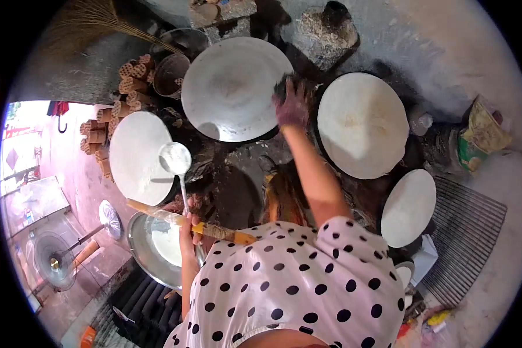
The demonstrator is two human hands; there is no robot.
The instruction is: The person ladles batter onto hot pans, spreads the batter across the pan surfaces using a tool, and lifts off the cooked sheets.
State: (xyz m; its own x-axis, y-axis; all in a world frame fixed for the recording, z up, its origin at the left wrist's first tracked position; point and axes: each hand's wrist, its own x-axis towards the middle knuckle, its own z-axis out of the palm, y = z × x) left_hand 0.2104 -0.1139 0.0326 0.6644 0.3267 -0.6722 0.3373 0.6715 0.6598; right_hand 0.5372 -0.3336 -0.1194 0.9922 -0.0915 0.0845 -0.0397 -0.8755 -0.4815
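Note:
My right hand [293, 107], in a dark reddish glove, is closed round a dark pad [282, 87] at the right edge of a bare grey round pan [235, 87]. My left hand [192, 227] grips a long-handled ladle [176, 158] and a flat wooden stick [156, 212] together. The ladle's bowl holds something white and hangs by the right edge of a white-covered pan [140, 156]. Below the stick, a metal basin [139, 238] holds white liquid. To the right of my right arm sits another white-covered pan [362, 124].
A smaller white-covered pan [409, 207] lies at the right beside a metal grille [467, 232]. Perforated clay-coloured cylinders [132, 86] are stacked at the left. A fan [54, 262] stands lower left, near dark cylinders [148, 304]. A straw broom [98, 20] leans at the top left.

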